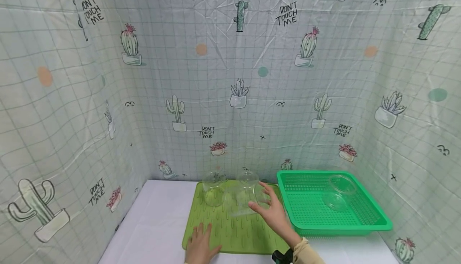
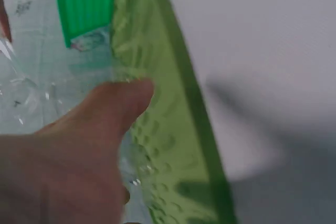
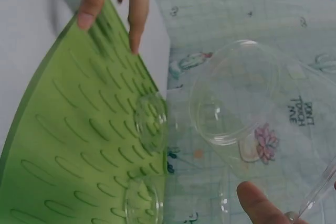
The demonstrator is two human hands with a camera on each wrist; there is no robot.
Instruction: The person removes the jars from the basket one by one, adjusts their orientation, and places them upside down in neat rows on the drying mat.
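Observation:
My right hand [image 1: 271,212] grips a clear cup [image 1: 237,202] by one end, thumb below and fingers above. The cup is tipped sideways above the green mat [image 1: 234,232]. In the right wrist view its round end [image 3: 233,93] points away from the thumb [image 3: 257,203]. Near the mat's back edge stand two more clear cups, one at left [image 1: 213,196] and one further right [image 1: 248,177], partly behind the held cup. My left hand [image 1: 199,245] is over the mat's front left corner, fingers spread and extended, holding nothing.
A green plastic basket [image 1: 331,230] sits to the right of the mat with a clear cup [image 1: 336,200] inside. White table surface [image 1: 151,224] extends left of the mat. A cactus-print curtain [image 1: 237,124] encloses the back and both sides.

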